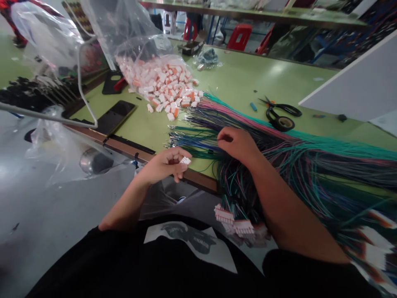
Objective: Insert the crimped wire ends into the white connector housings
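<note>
Between the thumb and fingers of my left hand point(166, 164) is a small white connector housing point(185, 160), held just over the table's front edge. My right hand point(237, 142) is curled over the wire bundle point(204, 142), its thumb and fingertips drawn together; whether a wire is pinched there is too small to see. Blue, green, black and pink wires fan out with bare-looking metal tips to the left. Past the wire ends lies a heap of white and orange connector housings point(169, 85), spilling from a clear plastic bag point(130, 37). Wired white connectors point(234, 221) hang below my right forearm.
Black-handled scissors point(279, 114) and a roll of black tape point(284, 123) lie beyond the wires. A dark phone point(116, 118) rests at left, near a metal wire frame point(81, 82). A white panel point(350, 78) stands at right. More wired connectors point(376, 248) are at lower right.
</note>
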The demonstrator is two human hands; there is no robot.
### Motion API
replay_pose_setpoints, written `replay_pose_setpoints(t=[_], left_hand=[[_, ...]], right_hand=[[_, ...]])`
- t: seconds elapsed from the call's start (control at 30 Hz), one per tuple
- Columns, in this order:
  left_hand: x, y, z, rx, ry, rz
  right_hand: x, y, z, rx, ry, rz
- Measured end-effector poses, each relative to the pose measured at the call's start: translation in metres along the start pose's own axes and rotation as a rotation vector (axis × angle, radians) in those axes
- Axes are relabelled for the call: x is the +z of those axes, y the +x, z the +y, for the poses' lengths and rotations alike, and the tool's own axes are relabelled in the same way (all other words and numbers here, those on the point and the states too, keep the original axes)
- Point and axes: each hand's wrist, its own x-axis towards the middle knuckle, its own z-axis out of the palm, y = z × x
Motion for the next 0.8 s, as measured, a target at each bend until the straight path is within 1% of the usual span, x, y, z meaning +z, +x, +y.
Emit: replay_pose_setpoints(t=[0.07,0.13,0.23,0.3,0.37,0.43,0.5,0.57,0.6,0.67,0.73,0.8], left_hand=[[0.001,0.001,0.0,-0.008,-0.005,0.019],[0.002,0.001,0.001,-0.027,0.015,0.001],[0.004,0.001,0.004,-0.071,0.074,-0.06],[0.005,0.001,0.006,-0.097,0.084,-0.065],[0.006,0.002,0.006,-0.101,0.049,-0.017],[0.007,0.004,0.004,-0.067,-0.026,0.053],[0.007,0.007,0.0,0.003,-0.139,0.113],[0.007,0.012,-0.004,0.072,-0.272,0.132],[0.007,0.014,-0.006,0.097,-0.334,0.131],[0.006,0.017,-0.01,0.118,-0.433,0.118],[0.005,0.02,-0.012,0.115,-0.494,0.109],[0.004,0.021,-0.014,0.107,-0.528,0.111]], right_hand=[[0.006,-0.002,-0.006,-0.067,0.158,0.02],[0.013,-0.004,-0.014,-0.182,0.254,0.005],[0.019,-0.007,-0.024,-0.383,0.2,-0.019],[0.018,-0.01,-0.028,-0.462,0.159,-0.004],[0.013,-0.015,-0.033,-0.485,0.193,0.033],[0.006,-0.023,-0.041,-0.507,0.248,0.039],[-0.001,-0.032,-0.051,-0.555,0.283,-0.013],[-0.005,-0.039,-0.059,-0.584,0.31,-0.063],[-0.007,-0.041,-0.061,-0.571,0.315,-0.065],[-0.008,-0.04,-0.06,-0.504,0.296,-0.008],[-0.005,-0.037,-0.056,-0.438,0.242,0.063],[-0.001,-0.033,-0.052,-0.424,0.191,0.096]])
